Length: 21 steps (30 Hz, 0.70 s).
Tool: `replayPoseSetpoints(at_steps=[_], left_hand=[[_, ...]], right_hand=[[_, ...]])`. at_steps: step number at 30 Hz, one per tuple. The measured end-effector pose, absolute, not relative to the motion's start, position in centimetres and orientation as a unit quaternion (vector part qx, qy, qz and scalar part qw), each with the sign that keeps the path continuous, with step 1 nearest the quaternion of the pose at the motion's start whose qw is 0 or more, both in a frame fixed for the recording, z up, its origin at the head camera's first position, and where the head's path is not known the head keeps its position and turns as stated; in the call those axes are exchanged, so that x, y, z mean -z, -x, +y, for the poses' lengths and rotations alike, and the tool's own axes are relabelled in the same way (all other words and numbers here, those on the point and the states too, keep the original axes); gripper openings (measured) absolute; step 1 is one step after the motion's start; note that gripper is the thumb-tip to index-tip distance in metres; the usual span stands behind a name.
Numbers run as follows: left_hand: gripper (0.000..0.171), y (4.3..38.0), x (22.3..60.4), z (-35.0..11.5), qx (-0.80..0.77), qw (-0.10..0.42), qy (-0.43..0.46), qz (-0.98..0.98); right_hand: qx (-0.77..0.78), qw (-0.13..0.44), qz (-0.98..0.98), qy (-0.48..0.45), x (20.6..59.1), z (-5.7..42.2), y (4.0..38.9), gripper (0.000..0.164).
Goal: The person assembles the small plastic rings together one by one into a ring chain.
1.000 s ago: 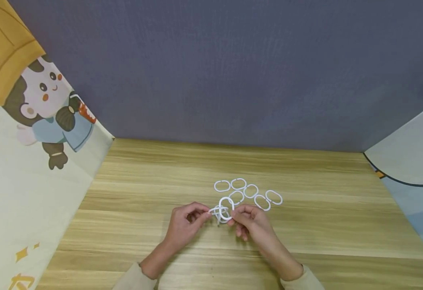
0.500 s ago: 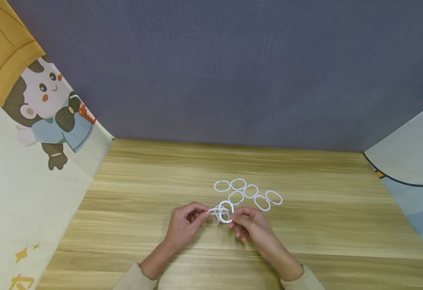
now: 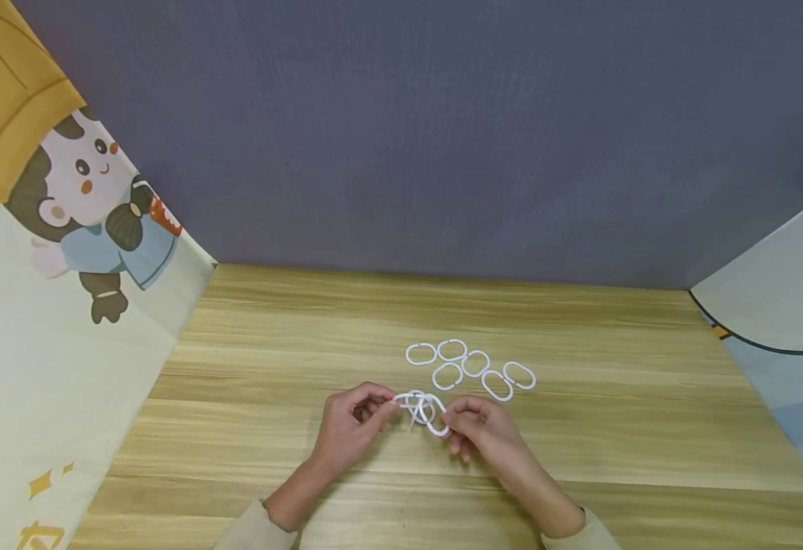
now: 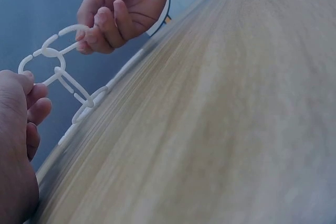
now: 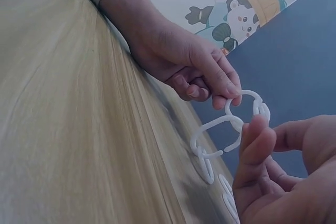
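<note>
White split oval plastic links are hooked together into a short chain between the two hands. My left hand [image 3: 353,420] pinches one link [image 4: 21,65] between thumb and forefinger. With thumb and fingers, my right hand [image 3: 490,437] pinches another link [image 4: 73,28], which passes through the chain near the left fingertips. From the left hand's link hangs a further link [image 5: 195,135], and a lower link [image 5: 206,170] dangles under it, close over the table in the left wrist view. My right fingers hide part of their link in the right wrist view.
Several loose white links [image 3: 421,364] lie on the wooden table [image 3: 291,321] just beyond the hands, some slightly to the right. A dark grey-blue panel [image 3: 401,137] stands at the back. Cartoon-printed panels [image 3: 153,305] border the sides.
The link in my right hand has dropped and turned, from standing upright to slanting down toward the right. My right hand has shifted slightly right; the left hand stays nearly still.
</note>
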<state>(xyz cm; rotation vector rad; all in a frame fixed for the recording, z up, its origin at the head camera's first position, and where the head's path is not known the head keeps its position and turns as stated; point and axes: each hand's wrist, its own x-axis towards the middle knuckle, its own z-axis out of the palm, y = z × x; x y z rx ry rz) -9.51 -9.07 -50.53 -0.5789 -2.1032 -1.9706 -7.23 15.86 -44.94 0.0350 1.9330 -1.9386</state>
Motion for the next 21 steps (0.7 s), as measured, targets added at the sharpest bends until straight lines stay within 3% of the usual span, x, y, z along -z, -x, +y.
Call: replayPoseSetpoints(at_steps=[7, 21], left_hand=[[0.009, 9.45, 50.49, -9.09, 0.667, 0.089, 0.186, -0.716], [0.008, 9.74, 50.87, -8.99, 0.611, 0.078, 0.169, -0.769]], right_hand=[[0.68, 0.197, 0.707, -0.008, 44.87, 16.27, 7.13, 0.034], [0.687, 0.207, 0.697, 0.0, 44.53, 16.24, 7.14, 0.029]])
